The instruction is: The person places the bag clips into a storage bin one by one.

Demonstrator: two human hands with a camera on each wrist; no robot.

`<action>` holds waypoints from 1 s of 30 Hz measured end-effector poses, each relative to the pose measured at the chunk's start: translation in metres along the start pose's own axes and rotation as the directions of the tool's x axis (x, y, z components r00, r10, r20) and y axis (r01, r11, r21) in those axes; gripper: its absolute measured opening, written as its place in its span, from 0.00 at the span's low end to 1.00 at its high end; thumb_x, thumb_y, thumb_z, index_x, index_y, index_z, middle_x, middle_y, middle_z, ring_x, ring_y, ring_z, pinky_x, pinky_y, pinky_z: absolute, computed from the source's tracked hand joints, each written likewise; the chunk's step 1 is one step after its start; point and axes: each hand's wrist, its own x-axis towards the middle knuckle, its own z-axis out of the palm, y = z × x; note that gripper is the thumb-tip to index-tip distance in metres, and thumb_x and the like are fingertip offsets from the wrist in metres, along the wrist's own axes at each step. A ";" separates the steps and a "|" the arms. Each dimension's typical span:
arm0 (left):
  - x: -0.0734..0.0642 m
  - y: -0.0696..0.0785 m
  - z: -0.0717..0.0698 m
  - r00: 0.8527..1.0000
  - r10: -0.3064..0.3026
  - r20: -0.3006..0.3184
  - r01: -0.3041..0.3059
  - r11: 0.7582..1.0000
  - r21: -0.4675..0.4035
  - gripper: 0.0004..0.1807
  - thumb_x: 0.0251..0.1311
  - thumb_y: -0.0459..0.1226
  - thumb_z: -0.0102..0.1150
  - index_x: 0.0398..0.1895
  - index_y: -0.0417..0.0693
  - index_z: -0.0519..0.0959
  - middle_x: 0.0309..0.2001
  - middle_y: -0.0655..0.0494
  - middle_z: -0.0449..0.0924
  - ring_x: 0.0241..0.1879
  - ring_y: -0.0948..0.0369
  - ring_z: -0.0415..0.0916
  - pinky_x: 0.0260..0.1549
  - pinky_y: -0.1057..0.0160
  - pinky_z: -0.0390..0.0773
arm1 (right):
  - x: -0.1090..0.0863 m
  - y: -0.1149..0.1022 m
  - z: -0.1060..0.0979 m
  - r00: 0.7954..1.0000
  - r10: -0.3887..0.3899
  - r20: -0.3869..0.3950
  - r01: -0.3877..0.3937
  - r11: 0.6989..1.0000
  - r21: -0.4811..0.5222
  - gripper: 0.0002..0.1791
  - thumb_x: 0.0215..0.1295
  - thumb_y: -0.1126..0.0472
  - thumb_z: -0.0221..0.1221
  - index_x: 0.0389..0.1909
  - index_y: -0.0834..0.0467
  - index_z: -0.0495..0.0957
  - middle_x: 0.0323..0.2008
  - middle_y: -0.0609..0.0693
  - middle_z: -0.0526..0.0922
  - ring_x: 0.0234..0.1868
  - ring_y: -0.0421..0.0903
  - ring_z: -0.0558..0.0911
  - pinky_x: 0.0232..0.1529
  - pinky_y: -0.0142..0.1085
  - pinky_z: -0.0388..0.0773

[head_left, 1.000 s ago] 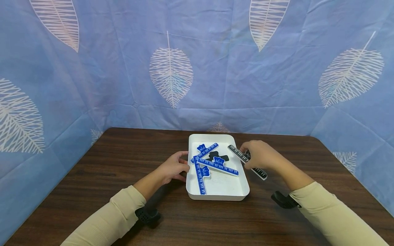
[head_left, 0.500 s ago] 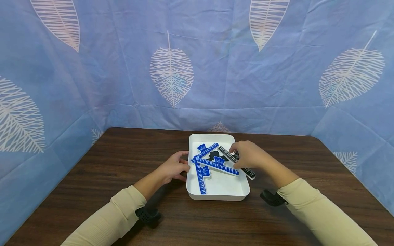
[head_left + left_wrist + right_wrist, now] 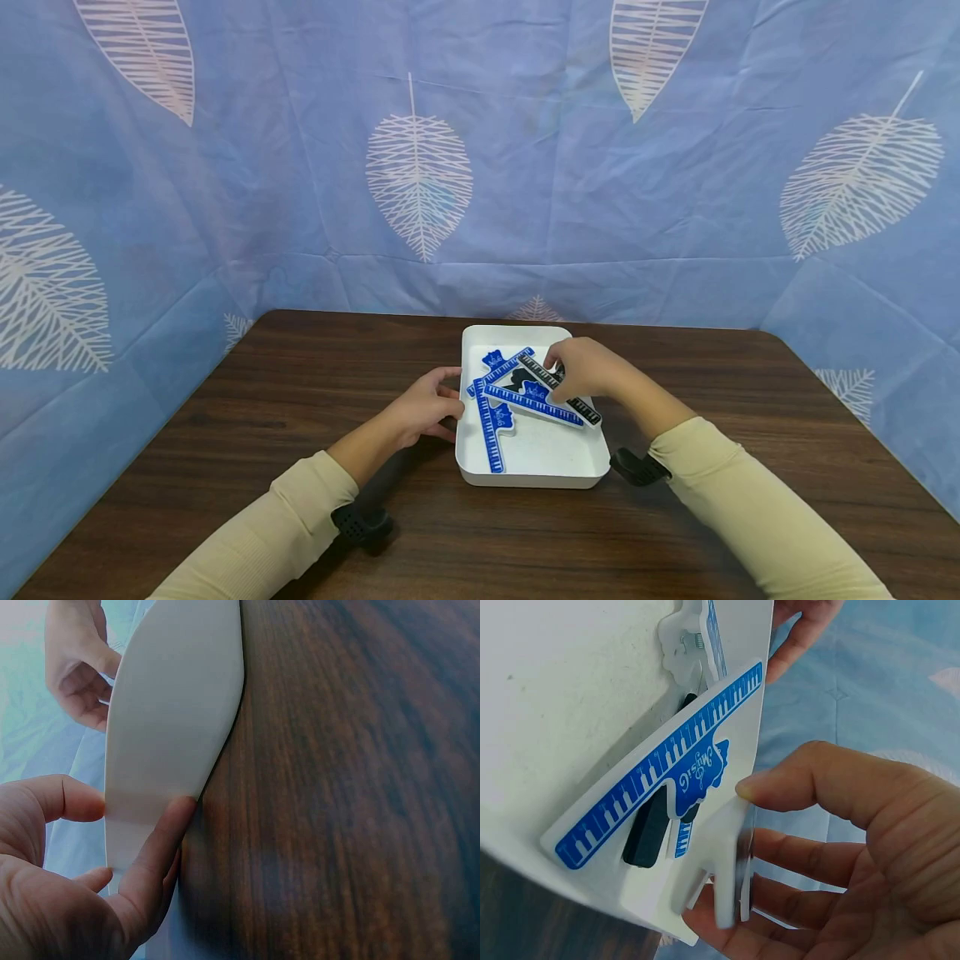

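Observation:
A white rectangular tray [image 3: 551,457] holds several page clips with piano-key prints. Blue page clips lie crossed at its left [image 3: 491,442], back [image 3: 513,361] and middle; the middle blue clip [image 3: 660,765] reads "Music". Partly beneath them shows a black piece [image 3: 517,379]. My right hand [image 3: 596,371] pinches a black-and-white page clip [image 3: 583,409] between thumb and fingers, over the tray's right side; its pale edge [image 3: 724,855] faces the right wrist camera. The left hand [image 3: 420,408] touches the tray's left outer wall [image 3: 165,720] with extended fingers, fingertips at the rim.
The tray stands on a dark wooden table [image 3: 360,350], near its back edge. A blue cloth [image 3: 510,183] with white leaf prints hangs behind and along both sides. Dark wrist devices are strapped below both sleeves.
My right hand has moved left with the black page clip, from beside the tray's right rim to over the tray's inside. The left hand and the tray have stayed put.

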 end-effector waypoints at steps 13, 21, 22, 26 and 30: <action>0.000 0.001 0.001 1.000 0.002 0.000 -0.002 1.000 -0.003 0.42 0.51 0.24 0.57 0.72 0.42 0.57 0.52 0.37 0.68 0.44 0.47 0.78 0.33 0.49 0.83 | 0.021 0.007 0.008 0.997 0.076 0.028 -0.078 0.995 0.070 0.23 0.50 0.58 0.70 0.47 0.62 0.80 0.47 0.57 0.80 0.43 0.51 0.78 0.45 0.47 0.78; 0.001 0.000 0.001 1.000 -0.002 -0.004 0.001 1.000 -0.005 0.41 0.51 0.24 0.57 0.72 0.43 0.57 0.52 0.37 0.68 0.43 0.47 0.78 0.33 0.49 0.83 | 0.029 0.012 0.015 0.994 0.096 0.049 -0.100 0.992 0.073 0.22 0.50 0.59 0.70 0.47 0.62 0.80 0.48 0.57 0.79 0.41 0.50 0.77 0.43 0.46 0.77; 0.001 0.001 0.000 1.000 -0.004 -0.005 0.004 1.000 -0.008 0.41 0.51 0.24 0.57 0.72 0.43 0.57 0.52 0.37 0.68 0.43 0.47 0.78 0.33 0.49 0.83 | 0.030 0.012 0.016 0.994 0.095 0.056 -0.099 0.993 0.068 0.22 0.50 0.59 0.70 0.47 0.63 0.80 0.48 0.57 0.79 0.40 0.50 0.77 0.43 0.45 0.77; 0.000 0.001 0.001 1.000 -0.004 -0.003 0.004 1.000 -0.014 0.42 0.51 0.23 0.56 0.72 0.42 0.57 0.52 0.36 0.68 0.43 0.47 0.78 0.33 0.49 0.83 | 0.031 0.010 0.016 0.992 0.105 0.076 -0.109 0.993 0.048 0.23 0.50 0.58 0.70 0.47 0.62 0.79 0.47 0.56 0.79 0.38 0.49 0.76 0.41 0.44 0.77; -0.002 0.002 0.000 1.000 -0.002 -0.001 0.002 1.000 -0.012 0.42 0.51 0.23 0.57 0.72 0.42 0.57 0.52 0.36 0.68 0.43 0.47 0.78 0.33 0.49 0.83 | 0.031 0.010 0.017 0.992 0.103 0.078 -0.105 0.994 0.033 0.23 0.51 0.58 0.70 0.49 0.62 0.79 0.48 0.57 0.79 0.40 0.50 0.77 0.43 0.45 0.77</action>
